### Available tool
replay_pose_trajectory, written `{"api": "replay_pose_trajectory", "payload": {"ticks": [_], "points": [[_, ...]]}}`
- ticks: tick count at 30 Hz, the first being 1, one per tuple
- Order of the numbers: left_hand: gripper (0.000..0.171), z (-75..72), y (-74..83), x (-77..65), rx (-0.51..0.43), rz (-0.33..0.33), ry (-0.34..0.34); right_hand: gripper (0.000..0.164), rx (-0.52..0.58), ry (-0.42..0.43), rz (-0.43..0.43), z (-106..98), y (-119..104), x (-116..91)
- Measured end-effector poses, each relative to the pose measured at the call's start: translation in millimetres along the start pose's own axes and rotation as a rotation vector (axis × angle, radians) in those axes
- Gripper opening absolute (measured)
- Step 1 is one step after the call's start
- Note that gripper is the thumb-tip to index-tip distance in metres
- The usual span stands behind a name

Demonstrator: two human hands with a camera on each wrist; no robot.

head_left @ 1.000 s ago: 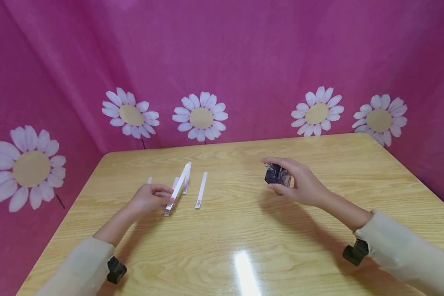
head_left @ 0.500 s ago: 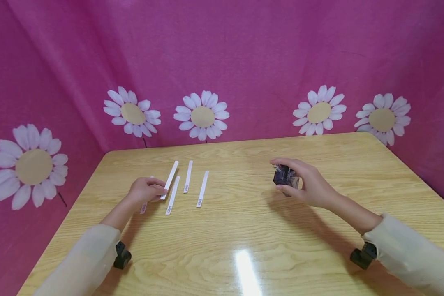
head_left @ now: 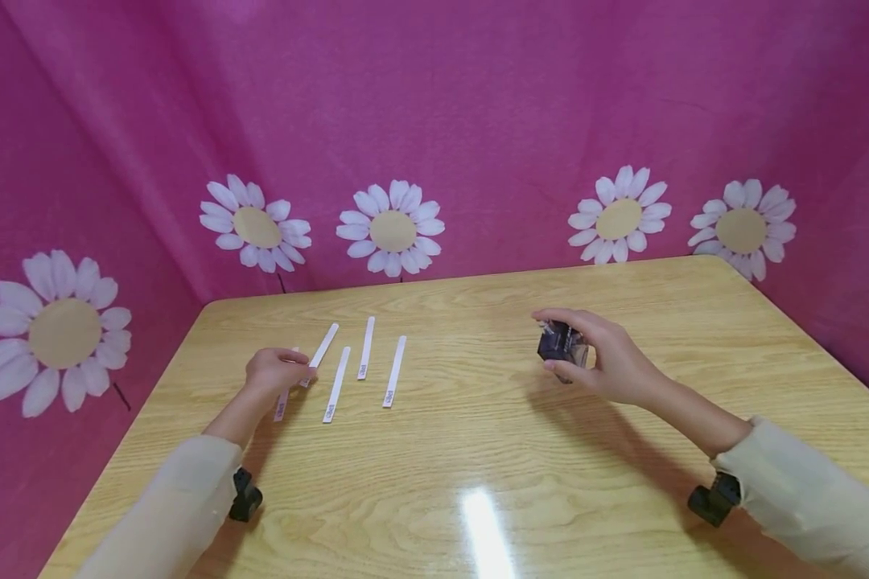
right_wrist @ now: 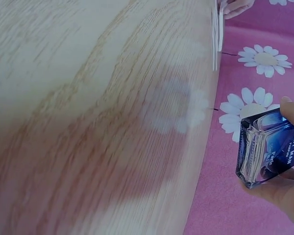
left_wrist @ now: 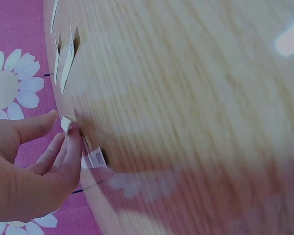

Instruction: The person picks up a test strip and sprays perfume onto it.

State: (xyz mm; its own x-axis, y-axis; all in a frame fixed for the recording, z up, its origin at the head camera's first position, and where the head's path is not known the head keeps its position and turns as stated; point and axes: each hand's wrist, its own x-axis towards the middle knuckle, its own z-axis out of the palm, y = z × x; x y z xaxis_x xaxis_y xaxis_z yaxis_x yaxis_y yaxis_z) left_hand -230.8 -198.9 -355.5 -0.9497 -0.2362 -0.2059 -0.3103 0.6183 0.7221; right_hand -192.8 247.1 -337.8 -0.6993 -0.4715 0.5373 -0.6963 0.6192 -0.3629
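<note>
My left hand is low over the table, its fingertips touching the printed end of a white perfume test strip. In the left wrist view the thumb stands apart from that strip, which lies against the fingertip. Another strip is partly hidden under this hand. To the right lie more strips, the nearest strip slanted like the rest. Above the table on the right, my right hand grips a dark blue glass perfume bottle between thumb and fingers; the bottle is tilted, lettering showing.
The wooden table reaches back to a pink curtain printed with white daisies. Two strips, the middle strip and the rightmost strip, lie between the hands. Each sleeve carries a black wrist camera.
My left hand has moved left and lowered its strip onto the table, between the other strips. The right hand, still holding the bottle, has shifted slightly right.
</note>
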Motion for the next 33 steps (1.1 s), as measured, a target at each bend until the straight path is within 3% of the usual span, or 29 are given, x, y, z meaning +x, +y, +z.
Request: {"api": "replay_pose_trajectory", "payload": {"ticks": [11,19,24,33], "points": [[0.029,-4.0,-6.3,-3.9,0.034,0.067,0.019,0.066,-0.017,0.002,0.018,-2,-1,-2],[0.026,-6.8,-9.8,-10.6,0.069,0.140,-0.023,0.066,-0.032,0.010,0.017,-2,-2,-4],[0.026,-7.3,-11.1,-11.7,0.109,0.147,-0.039,0.067,-0.033,0.011,0.018,-2,-1,-4],[0.029,-6.9,-9.4,-13.4,0.091,0.165,-0.099,0.067,-0.031,0.016,0.025,-3,0,-6]]}}
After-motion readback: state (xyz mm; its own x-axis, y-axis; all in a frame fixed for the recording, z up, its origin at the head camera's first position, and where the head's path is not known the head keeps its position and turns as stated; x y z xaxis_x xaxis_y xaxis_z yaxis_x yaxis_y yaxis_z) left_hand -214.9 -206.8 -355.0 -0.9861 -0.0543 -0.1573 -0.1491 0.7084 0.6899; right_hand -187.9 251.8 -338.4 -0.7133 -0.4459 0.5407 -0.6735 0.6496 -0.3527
